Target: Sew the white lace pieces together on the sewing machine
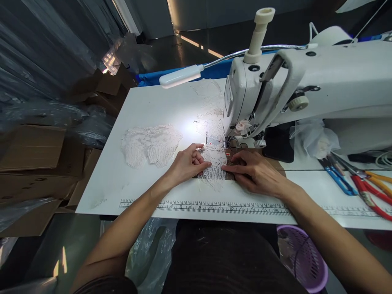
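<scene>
A strip of white fringed lace (214, 157) lies at the needle area of a white sewing machine (245, 94), its fringe hanging toward me. My left hand (190, 164) is closed at the lace's left edge, thumb on the fabric and the other fingers curled. From the right, my right hand (259, 172) grips the lace's edge by its fingertips, beside the presser foot (228, 143). How firmly each hand pinches is partly hidden. More lace (211, 118) runs behind the needle. A separate fringed lace piece (151, 145) rests flat to the left.
A lamp (180, 76) on a bendable neck lights the white table (104, 175). Along its front edge runs a printed ruler (214, 207). Blue snips (338, 177) and red-handled scissors (367, 192) lie at right. Cardboard boxes (39, 163) stand left; a purple basket (315, 261) sits below.
</scene>
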`<state>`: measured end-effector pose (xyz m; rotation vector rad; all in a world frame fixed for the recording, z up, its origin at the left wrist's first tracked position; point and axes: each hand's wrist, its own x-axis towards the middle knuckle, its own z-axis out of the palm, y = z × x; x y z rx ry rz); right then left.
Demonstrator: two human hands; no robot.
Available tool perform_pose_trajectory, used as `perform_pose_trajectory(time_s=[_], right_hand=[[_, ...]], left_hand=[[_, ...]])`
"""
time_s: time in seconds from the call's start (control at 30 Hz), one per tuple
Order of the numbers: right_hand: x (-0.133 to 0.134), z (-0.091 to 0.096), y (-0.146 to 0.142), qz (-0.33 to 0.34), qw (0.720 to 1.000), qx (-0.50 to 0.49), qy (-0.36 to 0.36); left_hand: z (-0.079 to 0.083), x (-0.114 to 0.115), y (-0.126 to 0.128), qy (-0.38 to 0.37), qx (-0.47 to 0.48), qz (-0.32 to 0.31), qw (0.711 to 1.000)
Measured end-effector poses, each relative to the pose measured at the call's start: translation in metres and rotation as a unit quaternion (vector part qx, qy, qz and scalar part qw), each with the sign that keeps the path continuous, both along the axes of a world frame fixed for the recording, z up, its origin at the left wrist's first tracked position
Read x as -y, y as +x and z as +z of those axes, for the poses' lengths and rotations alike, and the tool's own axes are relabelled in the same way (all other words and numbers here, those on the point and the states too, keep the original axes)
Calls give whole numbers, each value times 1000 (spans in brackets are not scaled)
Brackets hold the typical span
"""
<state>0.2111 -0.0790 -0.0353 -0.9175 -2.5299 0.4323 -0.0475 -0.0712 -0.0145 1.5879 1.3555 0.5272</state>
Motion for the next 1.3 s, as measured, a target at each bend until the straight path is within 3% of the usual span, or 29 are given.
perform_pose_trajectory(time_s=[0.6,0.7,0.8,0.9,0.97,1.03,1.3], right_hand=[[3,-4,-3,-24,999,27,24],[3,-5,-4,-25,999,25,23],[3,-5,-4,-24,999,22,25],[4,-6,-5,-25,999,18,31],[4,-6,-5,-24,999,17,35],[4,-6,-5,-23,999,16,36],[5,-7,-5,-28,999,16,27]], left_hand=[[3,2,0,19,-15,-7,1000],[4,2,-3,73,-47,-12,996],[5,0,-1,230,-166,-8,959],[7,-4,10,342,-257,-128,895],[8,-9,20,362,-259,-237,864],[7,-16,27,370,-246,-297,845],[-5,-39,24,421,-281,-369,779]])
